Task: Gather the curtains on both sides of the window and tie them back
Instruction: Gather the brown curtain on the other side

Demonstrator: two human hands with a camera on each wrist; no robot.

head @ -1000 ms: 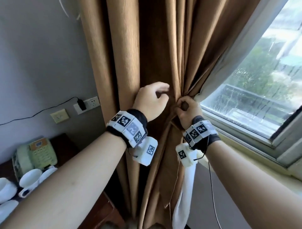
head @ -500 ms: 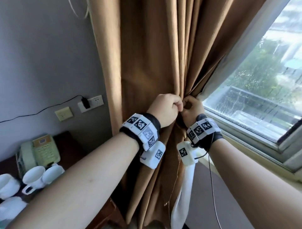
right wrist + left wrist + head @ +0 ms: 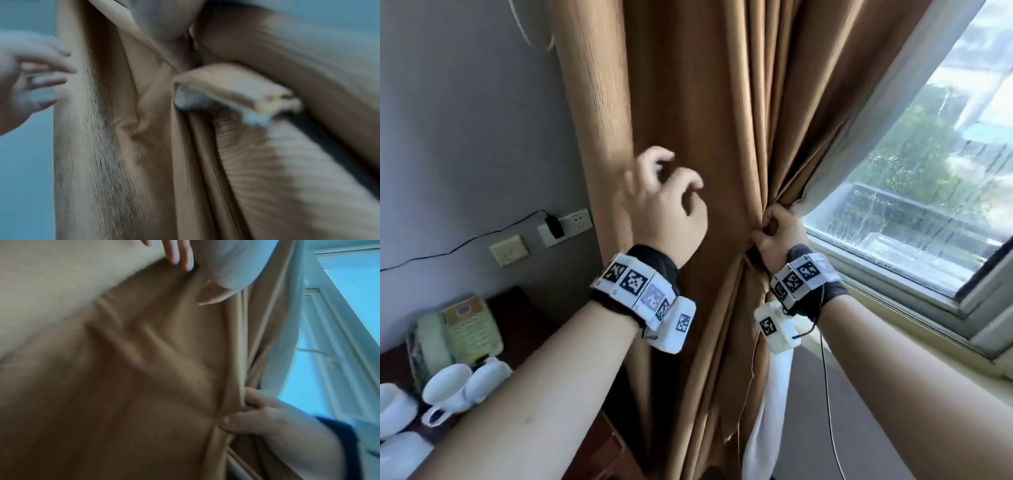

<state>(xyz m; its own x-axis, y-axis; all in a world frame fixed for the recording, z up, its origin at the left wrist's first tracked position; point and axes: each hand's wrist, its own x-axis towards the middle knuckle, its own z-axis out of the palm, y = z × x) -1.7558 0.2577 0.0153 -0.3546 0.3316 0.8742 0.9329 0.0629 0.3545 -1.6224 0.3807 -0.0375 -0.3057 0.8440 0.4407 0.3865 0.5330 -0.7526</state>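
A brown curtain (image 3: 688, 102) hangs between the wall and the window, with a white sheer curtain (image 3: 876, 96) at its right edge. My right hand (image 3: 767, 228) grips the gathered folds at about sill height; the left wrist view shows its thumb and fingers (image 3: 257, 418) pinching the cloth (image 3: 144, 386). My left hand (image 3: 674, 174) hovers in front of the flat left part of the curtain, its fingers loosely curled and holding nothing. In the right wrist view a beige strap with a white fuzzy underside (image 3: 232, 87) lies across the folds; what holds it is hidden.
Left of the curtain is a grey wall with sockets (image 3: 566, 226) and a plugged-in black cable. A dark wooden table (image 3: 524, 308) below carries a green telephone (image 3: 458, 332) and white cups (image 3: 448, 387). The window (image 3: 928, 188) and its sill (image 3: 928, 329) are on the right.
My left hand brought folds over to the right hand, then let go and swung back up and to the left with its fingers spread. The right hand has kept its grip.
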